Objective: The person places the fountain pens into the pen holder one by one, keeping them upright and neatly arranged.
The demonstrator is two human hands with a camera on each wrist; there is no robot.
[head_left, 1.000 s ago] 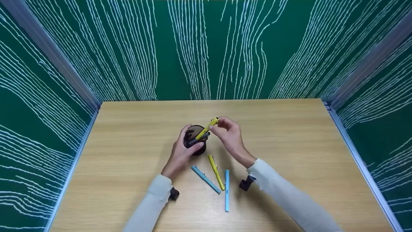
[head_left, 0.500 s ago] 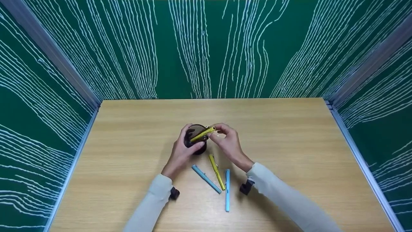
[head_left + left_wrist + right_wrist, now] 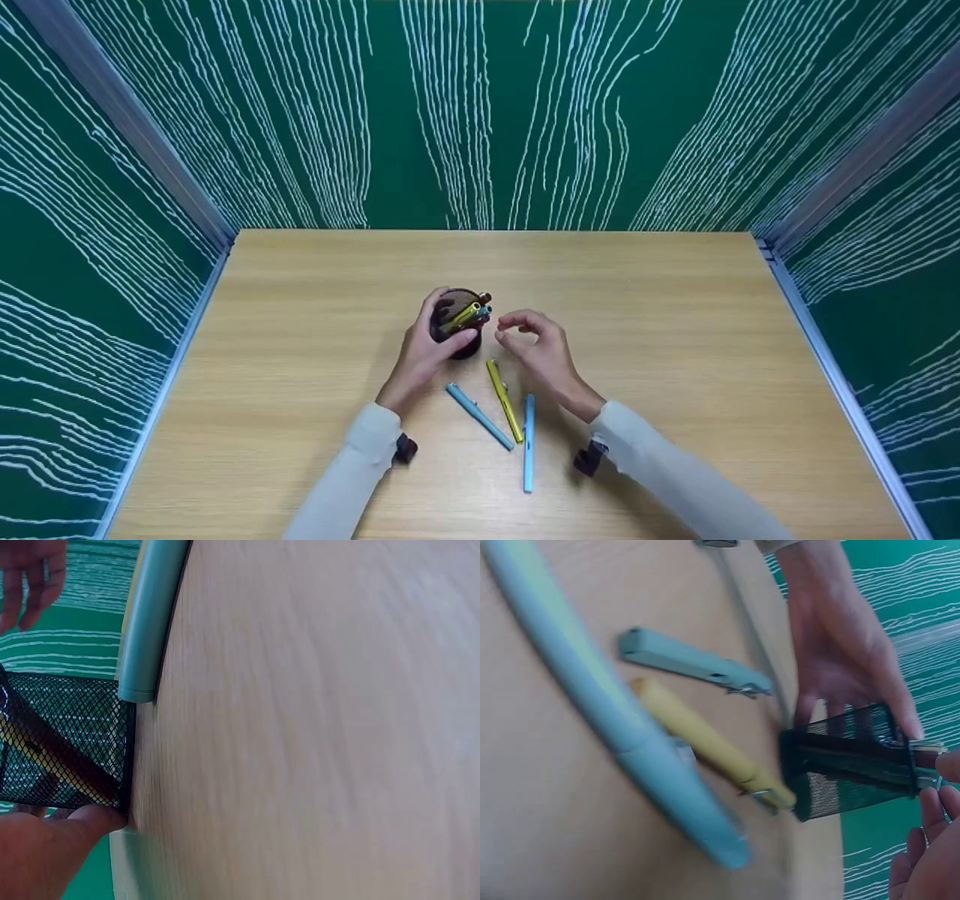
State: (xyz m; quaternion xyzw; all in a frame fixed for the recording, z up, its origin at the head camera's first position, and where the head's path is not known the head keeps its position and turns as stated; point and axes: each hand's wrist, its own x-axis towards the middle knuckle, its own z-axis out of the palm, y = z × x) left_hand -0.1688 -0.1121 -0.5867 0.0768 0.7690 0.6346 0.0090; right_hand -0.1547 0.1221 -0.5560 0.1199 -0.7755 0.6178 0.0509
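Observation:
My left hand (image 3: 424, 352) grips a black mesh pen cup (image 3: 469, 346), with the fingers round the far side and the thumb at the front. Several pens lean to the right inside it, among them a yellow pen (image 3: 463, 316). Just right of the rim, my right hand (image 3: 544, 356) hovers with thumb and forefinger apart, nothing between them. In the right wrist view, the fingertips of that hand (image 3: 930, 855) overlap the pen tops above the cup (image 3: 840, 791). The left wrist view shows the left thumb (image 3: 94, 819) low on the mesh.
On the wooden table (image 3: 300, 337), in front of the cup, lie another yellow pen (image 3: 504, 401) and two light-blue pens, one slanted (image 3: 480, 417) and one pointing toward me (image 3: 529, 442). Green walls with white lines (image 3: 420, 187) surround the table's back and sides.
The yellow pen that the right hand held has gone down into the cup and been let go. The right hand has drawn back slightly toward me. The left hand stays on the cup.

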